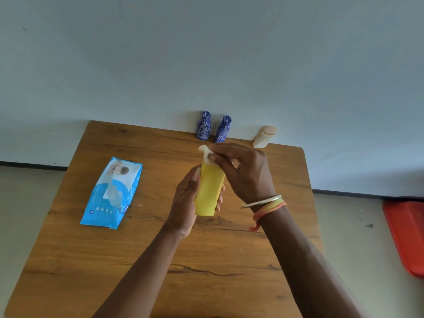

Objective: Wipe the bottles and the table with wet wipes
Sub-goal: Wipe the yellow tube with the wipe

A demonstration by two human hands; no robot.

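My left hand (187, 203) grips a yellow bottle (209, 191) above the middle of the wooden table (137, 260), thumb along its left side. My right hand (243, 171) covers the bottle's top and pinches a white wet wipe (205, 153) against it. Two blue patterned bottles (203, 126) (223, 129) stand at the table's far edge by the wall. A cream bottle (263, 137) stands to their right. A blue pack of wet wipes (112, 193) lies flat on the left of the table.
A pale wall runs right behind the table's far edge. A red plastic object (406, 235) lies on the floor at the right. Grey floor shows on both sides of the table.
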